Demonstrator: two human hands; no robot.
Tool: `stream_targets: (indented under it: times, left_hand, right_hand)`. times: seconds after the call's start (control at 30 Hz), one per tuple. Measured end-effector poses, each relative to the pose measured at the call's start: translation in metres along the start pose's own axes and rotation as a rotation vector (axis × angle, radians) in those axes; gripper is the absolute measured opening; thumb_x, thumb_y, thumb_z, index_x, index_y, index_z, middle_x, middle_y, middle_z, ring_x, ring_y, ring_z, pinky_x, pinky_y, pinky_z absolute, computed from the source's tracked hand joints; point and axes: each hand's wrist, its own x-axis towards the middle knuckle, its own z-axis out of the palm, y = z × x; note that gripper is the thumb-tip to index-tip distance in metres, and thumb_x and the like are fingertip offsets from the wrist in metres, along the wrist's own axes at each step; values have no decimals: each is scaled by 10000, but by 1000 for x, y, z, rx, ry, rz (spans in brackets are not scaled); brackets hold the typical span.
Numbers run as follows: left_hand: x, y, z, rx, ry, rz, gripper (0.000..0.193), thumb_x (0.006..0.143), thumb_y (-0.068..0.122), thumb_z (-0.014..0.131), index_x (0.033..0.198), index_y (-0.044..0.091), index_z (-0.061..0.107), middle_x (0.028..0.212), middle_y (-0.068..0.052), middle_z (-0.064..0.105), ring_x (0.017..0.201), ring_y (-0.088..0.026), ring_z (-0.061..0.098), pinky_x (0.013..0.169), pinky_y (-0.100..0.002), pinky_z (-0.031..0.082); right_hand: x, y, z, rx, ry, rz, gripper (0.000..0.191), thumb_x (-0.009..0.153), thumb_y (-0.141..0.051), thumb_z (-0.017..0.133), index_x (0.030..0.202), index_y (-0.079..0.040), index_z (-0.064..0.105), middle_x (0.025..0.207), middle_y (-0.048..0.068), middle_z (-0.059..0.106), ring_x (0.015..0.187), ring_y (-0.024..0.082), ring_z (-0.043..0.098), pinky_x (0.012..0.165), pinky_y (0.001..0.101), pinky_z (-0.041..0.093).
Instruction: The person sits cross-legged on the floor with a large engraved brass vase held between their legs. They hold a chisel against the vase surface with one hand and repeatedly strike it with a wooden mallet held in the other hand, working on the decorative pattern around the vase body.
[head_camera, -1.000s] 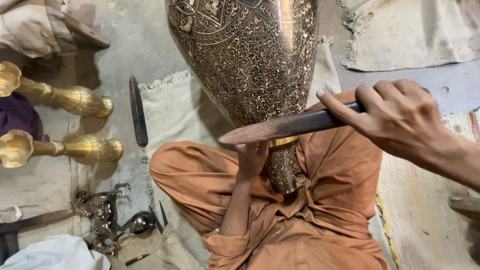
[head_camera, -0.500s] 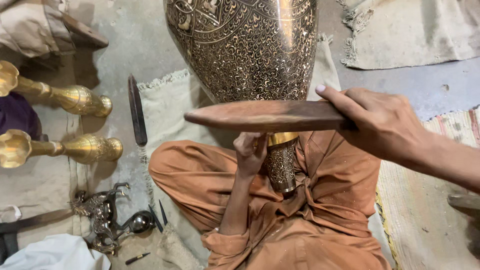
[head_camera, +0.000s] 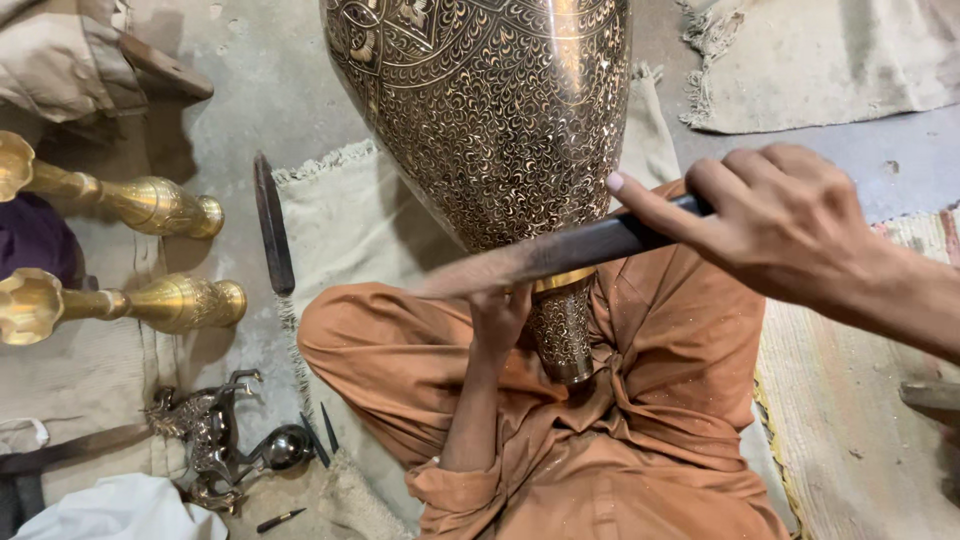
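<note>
Metal covers the big vase (head_camera: 490, 120), all dark and shiny gold, with tiny curly cuts everywhere. It is fat near the top of the view and gets thin at its neck, which points down into the lap of orange cloth (head_camera: 640, 420). The right hand (head_camera: 770, 225) is wrapped tight around a long dark stick (head_camera: 560, 255), flat and smooth, with its far end blurry. The stick lies across the thin part of the vase, touching or just over it. The left hand (head_camera: 497, 315) is closed on something small against the vase neck; I cannot tell what.

On the left, well apart, lie two gold vases (head_camera: 150, 205) on their sides, a dark pointed tool (head_camera: 272, 225) on the grey floor, and a small metal horse (head_camera: 205, 435). Frayed pale mats (head_camera: 350, 220) lie under the vase, with bare floor between them.
</note>
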Motion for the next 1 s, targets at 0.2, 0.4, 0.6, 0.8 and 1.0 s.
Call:
stream_targets:
  times: [0.2,0.4,0.6,0.8,1.0]
  left_hand:
    - [2,0,0,-162,-13,-72,165,973,64,745,1114,55,661,910,-70,699,693,-168,640,586,-309,511]
    - [-1,-4,1,-71,-134,-204,135,960,16,755,1082,65,722,831,-48,694,629,-145,603,571,-328,490]
    - [-4,-2,-4,-117,-50,-85,237,950,14,720,1183,22,678,946,-103,681,819,-218,649,707,-374,543]
    - [-4,-3,-2,-100,-151,-354,124,938,23,765,1057,47,737,810,-76,723,709,-177,663,672,-341,551]
    - [-5,-4,-4,-60,-55,-176,118,934,43,775,1033,40,712,919,-104,686,840,-224,653,746,-372,554]
  right_hand:
    - [-5,5,7,23,63,10,640,937,-115,696,1515,-319,512,838,49,690,662,221,682,563,352,569]
    - [-4,6,0,-63,156,-62,665,922,-125,716,1534,-297,520,828,63,653,663,206,661,566,333,549]
    - [-1,3,-5,19,116,-49,738,872,-100,712,1548,-318,515,855,47,648,723,226,680,624,362,563]
    - [8,2,-12,-73,166,-65,679,898,-108,706,1524,-298,527,836,55,644,707,209,673,637,357,578]
    - [10,5,-12,-142,131,-71,610,950,-214,655,1540,-306,529,835,61,675,645,194,662,560,317,551]
